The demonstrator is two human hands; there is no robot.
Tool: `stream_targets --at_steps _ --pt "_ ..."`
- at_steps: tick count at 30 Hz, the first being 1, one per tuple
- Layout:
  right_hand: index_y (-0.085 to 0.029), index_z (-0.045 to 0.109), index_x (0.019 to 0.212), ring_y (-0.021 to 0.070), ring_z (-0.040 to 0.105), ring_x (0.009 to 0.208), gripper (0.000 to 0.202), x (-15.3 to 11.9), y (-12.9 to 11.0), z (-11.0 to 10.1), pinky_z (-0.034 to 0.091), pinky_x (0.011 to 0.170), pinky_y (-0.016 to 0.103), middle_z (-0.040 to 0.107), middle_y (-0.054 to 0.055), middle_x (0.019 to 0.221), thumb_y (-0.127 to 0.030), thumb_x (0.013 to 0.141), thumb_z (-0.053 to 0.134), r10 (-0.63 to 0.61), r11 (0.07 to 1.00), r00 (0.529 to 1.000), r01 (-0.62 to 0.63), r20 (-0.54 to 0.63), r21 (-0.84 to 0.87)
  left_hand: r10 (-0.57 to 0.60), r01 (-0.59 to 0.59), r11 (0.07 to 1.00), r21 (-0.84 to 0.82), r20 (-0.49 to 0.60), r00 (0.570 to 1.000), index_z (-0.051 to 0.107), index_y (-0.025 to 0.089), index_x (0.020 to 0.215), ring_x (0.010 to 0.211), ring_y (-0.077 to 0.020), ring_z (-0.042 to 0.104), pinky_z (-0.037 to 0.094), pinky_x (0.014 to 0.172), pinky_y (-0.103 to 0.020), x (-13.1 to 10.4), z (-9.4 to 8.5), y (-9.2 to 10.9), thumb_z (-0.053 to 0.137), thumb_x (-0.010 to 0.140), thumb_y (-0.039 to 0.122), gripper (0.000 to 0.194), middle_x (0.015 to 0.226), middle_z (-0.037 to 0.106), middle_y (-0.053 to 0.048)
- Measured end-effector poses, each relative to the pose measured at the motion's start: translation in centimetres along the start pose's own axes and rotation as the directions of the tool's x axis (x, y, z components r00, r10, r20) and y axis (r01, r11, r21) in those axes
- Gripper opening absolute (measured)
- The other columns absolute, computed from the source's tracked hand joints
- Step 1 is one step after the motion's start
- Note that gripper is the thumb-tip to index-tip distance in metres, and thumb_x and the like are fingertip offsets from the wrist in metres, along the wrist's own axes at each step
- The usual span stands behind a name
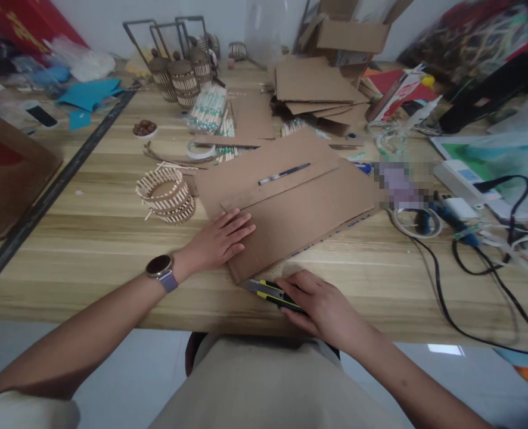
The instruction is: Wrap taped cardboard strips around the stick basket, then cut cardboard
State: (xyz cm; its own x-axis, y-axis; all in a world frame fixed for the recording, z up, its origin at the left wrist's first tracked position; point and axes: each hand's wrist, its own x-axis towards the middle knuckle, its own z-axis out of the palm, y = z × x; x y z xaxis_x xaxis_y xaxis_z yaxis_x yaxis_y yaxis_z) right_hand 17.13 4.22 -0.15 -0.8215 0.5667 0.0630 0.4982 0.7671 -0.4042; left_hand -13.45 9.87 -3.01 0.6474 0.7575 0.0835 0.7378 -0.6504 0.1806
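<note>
A large brown cardboard sheet (pixel 300 208) lies at a slant on the wooden table, with a line or slit running across it. My left hand (pixel 226 238) presses flat on its left part, fingers spread. In my right hand (pixel 315 301) is a yellow and black utility knife (pixel 270 292), its blade out and pointing left at the sheet's near corner. Whether the blade touches the cardboard I cannot tell. On the sheet rests a pen (pixel 284 173). Just left of the cardboard stands a round basket of small wooden sticks (pixel 165 195).
Lidded stick lanterns (pixel 184 80), bundled sticks (pixel 207 107) and a tape roll (pixel 201 148) sit behind. Cardboard pieces (pixel 315 80) are stacked at the back. Black cable (pixel 438 286) and a glue gun (pixel 458 223) lie right. A cardboard box (pixel 14 173) stands at left.
</note>
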Motion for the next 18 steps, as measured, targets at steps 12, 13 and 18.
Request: stream_targets --at_steps 12,13,18 --pt "-0.007 0.061 0.124 0.027 0.063 0.091 0.035 0.11 0.19 -0.3 0.059 0.075 0.04 0.065 0.013 0.1 -0.025 0.094 0.055 -0.046 0.999 0.998 0.046 -0.029 -0.016 0.03 -0.029 0.999 0.023 -0.012 0.999 0.037 0.02 0.154 0.154 -0.0268 0.017 0.021 0.124 -0.051 0.03 -0.17 -0.17 0.028 0.108 0.041 0.051 0.163 0.034 -0.009" --pt "-0.007 0.061 0.124 0.0267 0.063 0.091 0.035 0.14 0.22 -0.31 0.059 0.076 0.04 0.065 0.013 0.1 -0.026 0.094 0.055 -0.051 0.999 0.998 0.05 -0.033 -0.021 0.032 -0.032 0.999 0.026 -0.011 0.999 0.037 0.019 0.154 0.154 -0.027 0.017 0.021 0.124 -0.051 0.05 -0.2 -0.15 0.028 0.108 0.041 0.052 0.163 0.034 -0.009" --pt "-0.009 0.062 0.122 0.0259 0.063 0.089 0.033 0.15 0.31 -0.47 0.058 0.074 0.039 0.065 0.012 0.098 -0.027 0.094 0.055 -0.066 0.997 0.997 0.065 -0.031 -0.041 0.036 -0.035 0.999 0.034 -0.009 0.999 0.038 0.019 0.153 0.154 -0.0272 0.017 0.022 0.124 -0.051 0.06 -0.29 -0.11 0.029 0.108 0.04 0.051 0.163 0.035 -0.01"
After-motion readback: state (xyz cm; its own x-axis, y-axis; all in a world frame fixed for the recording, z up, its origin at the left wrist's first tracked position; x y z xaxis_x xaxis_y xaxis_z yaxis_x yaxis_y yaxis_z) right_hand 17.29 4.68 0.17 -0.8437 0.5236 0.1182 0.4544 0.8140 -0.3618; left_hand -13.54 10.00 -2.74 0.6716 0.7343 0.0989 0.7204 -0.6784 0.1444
